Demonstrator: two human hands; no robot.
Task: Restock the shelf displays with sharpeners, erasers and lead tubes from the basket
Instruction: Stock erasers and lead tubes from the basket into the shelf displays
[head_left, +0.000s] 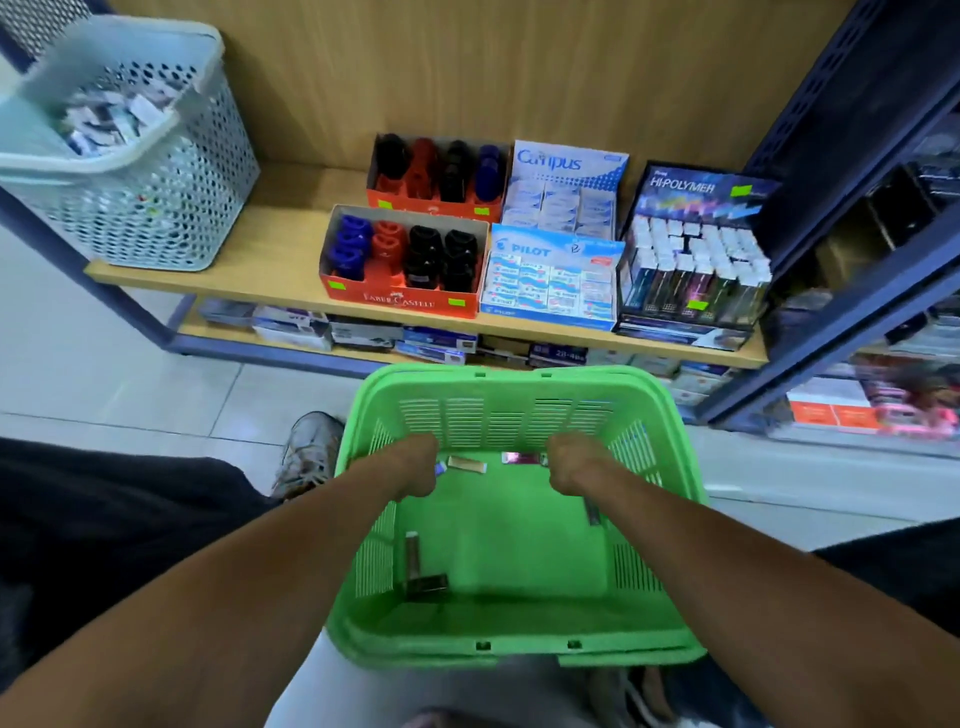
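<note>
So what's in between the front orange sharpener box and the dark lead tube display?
The blue Pilot eraser box, seen in the head view, sits between the front orange sharpener box and the dark lead tube display.

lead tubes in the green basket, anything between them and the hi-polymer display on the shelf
Nothing visible. The lead tubes lie loose on the basket floor, open on top, and the display stands at the shelf's front edge just beyond the basket.

Open shelf (291, 249) board between the pale basket (156, 208) and the sharpener boxes (402, 260). Right side packed tight with display boxes, up against the dark upright (831, 171).
</note>
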